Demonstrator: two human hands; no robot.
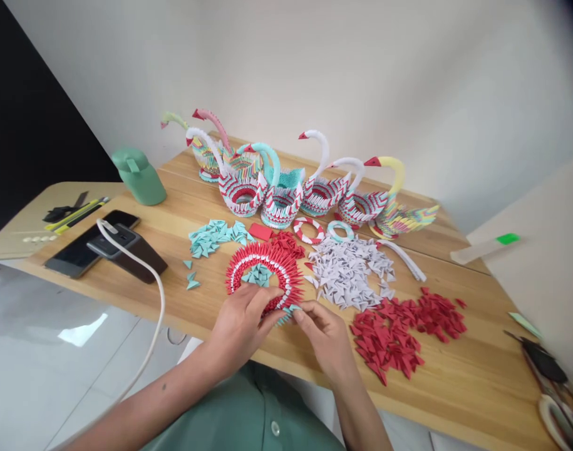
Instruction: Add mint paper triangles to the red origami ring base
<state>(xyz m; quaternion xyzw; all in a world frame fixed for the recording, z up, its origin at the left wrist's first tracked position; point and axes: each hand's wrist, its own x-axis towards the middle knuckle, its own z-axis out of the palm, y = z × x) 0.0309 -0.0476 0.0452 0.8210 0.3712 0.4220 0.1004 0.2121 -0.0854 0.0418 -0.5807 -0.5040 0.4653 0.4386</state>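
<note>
A round ring of folded paper pieces [235, 262], red with a white band, is tilted over the front edge of the table. My left hand [243, 322] grips its near side, thumb and fingers closed around the rim. At that near right side sit a few turquoise pieces [285, 315]. My right hand [324, 335] pinches at a turquoise folded paper piece [293, 308] on the rim. Through the ring's opening, more turquoise pieces [258, 275] show. Loose turquoise pieces [213, 238] lie behind and left of the ring.
Heaps of white pieces [347, 275] and red pieces [389, 338] lie to the right. Several finished paper swans [283, 203] stand at the back. A phone [74, 254], a dark device with a white cable [161, 300] and a green bottle [139, 178] are at left; scissors [556, 413] at right.
</note>
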